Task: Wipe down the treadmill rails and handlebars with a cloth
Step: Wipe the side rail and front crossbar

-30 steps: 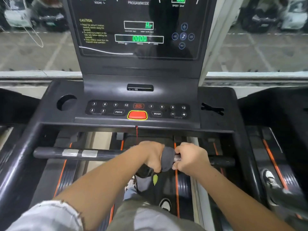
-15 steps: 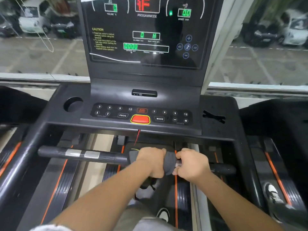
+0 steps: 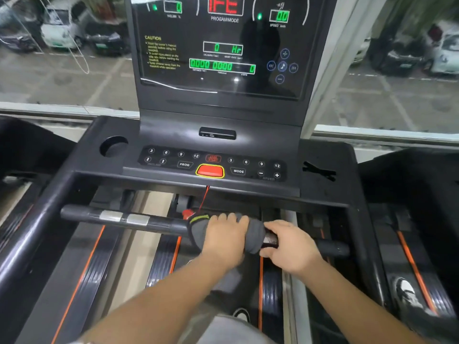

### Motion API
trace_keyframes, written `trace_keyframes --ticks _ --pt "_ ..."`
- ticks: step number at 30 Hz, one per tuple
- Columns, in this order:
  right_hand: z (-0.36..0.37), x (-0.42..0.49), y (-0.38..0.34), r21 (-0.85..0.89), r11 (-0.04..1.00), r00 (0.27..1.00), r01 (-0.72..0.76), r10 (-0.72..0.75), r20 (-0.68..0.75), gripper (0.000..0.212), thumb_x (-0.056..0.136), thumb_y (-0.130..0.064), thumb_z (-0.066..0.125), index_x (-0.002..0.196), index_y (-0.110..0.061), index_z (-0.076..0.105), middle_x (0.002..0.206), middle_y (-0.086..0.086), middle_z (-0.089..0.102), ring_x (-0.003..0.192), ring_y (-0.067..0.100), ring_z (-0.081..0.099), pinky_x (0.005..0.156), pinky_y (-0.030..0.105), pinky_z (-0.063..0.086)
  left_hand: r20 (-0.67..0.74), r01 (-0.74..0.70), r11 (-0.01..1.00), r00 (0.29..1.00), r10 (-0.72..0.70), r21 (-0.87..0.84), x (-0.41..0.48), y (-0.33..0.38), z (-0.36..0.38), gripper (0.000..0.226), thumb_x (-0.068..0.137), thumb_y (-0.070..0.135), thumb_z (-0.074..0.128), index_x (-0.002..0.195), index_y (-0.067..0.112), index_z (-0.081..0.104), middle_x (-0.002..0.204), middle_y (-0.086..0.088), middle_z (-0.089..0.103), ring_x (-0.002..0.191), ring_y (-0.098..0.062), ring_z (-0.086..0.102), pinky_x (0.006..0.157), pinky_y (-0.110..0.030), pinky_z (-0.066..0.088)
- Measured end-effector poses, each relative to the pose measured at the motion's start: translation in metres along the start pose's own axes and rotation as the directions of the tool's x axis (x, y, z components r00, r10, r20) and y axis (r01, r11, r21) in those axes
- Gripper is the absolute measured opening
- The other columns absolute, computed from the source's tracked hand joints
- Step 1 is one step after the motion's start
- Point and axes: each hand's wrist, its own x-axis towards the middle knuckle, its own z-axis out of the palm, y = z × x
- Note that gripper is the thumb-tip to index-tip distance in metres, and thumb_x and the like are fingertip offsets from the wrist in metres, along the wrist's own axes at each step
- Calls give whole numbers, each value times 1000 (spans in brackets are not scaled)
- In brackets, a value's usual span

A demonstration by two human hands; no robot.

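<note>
Grey cloth [image 3: 252,235] is wrapped right round the black handlebar [image 3: 159,223], just below centre in the head view. The left hand [image 3: 224,238] clamps down over it, fingers curled across the top of the bar, and cloth bulges out on both sides of the fist. A yellow-green edge of the fabric shows on its nine o'clock side.

At three o'clock from that fist, right up against the cloth's edge, the right hand [image 3: 290,247] grips the bare handlebar with its fingers curled round it. A sliver of shiny metal plate [image 3: 269,239] peeks out between the two hands. Further along the bar toward nine o'clock, two silver sensor plates [image 3: 124,218] sit side by side, uncovered.

The side rail [image 3: 37,227] sweeps from the console [image 3: 323,155] down toward eight o'clock. Straight up at twelve from the hands is the red stop button [image 3: 210,171], ringed in yellow, with a thin red cord [image 3: 203,198] dropping from beneath it toward the cloth. The cup holder [image 3: 113,146] is at ten o'clock. The display [image 3: 221,45] is lit with green digits at the top of frame.

Through the glass there are parked cars [image 3: 62,28] at eleven and at two. Down at six, a shoe [image 3: 242,314] shows between the forearms.
</note>
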Motion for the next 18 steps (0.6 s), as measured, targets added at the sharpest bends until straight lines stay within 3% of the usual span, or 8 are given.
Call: trace_keyframes --ticks 2,4,6,7,9,13,15,18 --pt "-10 -4 10 -78 995 998 -56 59 32 67 86 -45 75 147 -31 50 145 -11 49 140 15 41 110 35 42 201 -80 996 976 87 -43 26 -8 -25 51 73 32 73 121 23 58 112 -5 69 105 -29 67 81 -32 48" --pt "-17 -8 18 -196 976 995 -98 100 0 43 85 -44 73 125 -32 62 122 -9 56 126 16 51 96 35 49 478 -55 988 870 117 -143 44 -13 -49 40 67 30 80 105 19 69 103 -3 72 95 -24 72 80 -32 60" --pt "-19 -10 20 -227 968 994 -106 101 -31 17 85 -39 71 97 -31 63 100 -10 56 110 16 57 82 33 51 594 0 988 800 91 -152 51 -11 -55 38 64 29 83 95 15 68 97 -2 69 92 -26 72 82 -38 63" --pt "-20 -9 21 -227 968 994 -106 99 -44 12 84 -36 70 89 -30 61 95 -11 56 104 16 58 79 31 50 543 1 993 837 66 -122 47 -7 -52 37 66 30 81 96 17 65 95 -1 67 95 -27 72 81 -36 60" --pt "-19 -6 22 -226 968 993 -107 95 -63 13 80 -35 72 81 -31 59 91 -10 58 98 15 59 77 31 52 232 35 998 972 -22 -49 25 4 -28 49 71 29 77 116 22 58 104 -3 63 104 -30 67 84 -36 50" --pt "-17 -1 24 -236 965 992 -111 92 -89 14 76 -36 74 79 -31 62 90 -12 60 92 12 60 76 28 53 -227 100 995 969 -97 5 -28 31 37 89 68 15 69 152 10 37 125 -19 51 121 -45 49 117 -62 24" --pt "-17 0 25 -227 965 989 -132 114 -94 15 73 -39 76 81 -31 67 88 -14 61 89 9 61 73 26 51 -192 122 992 973 -127 -41 -28 42 38 94 68 20 72 154 10 34 130 -21 49 127 -45 43 119 -65 13" --pt "-21 1 25 -217 964 987 -154 140 -81 19 69 -42 80 81 -32 68 82 -17 61 80 6 59 62 24 40 36 31 998 999 -29 -55 -1 41 -2 83 71 33 78 143 18 40 124 -14 56 116 -38 53 105 -55 35"
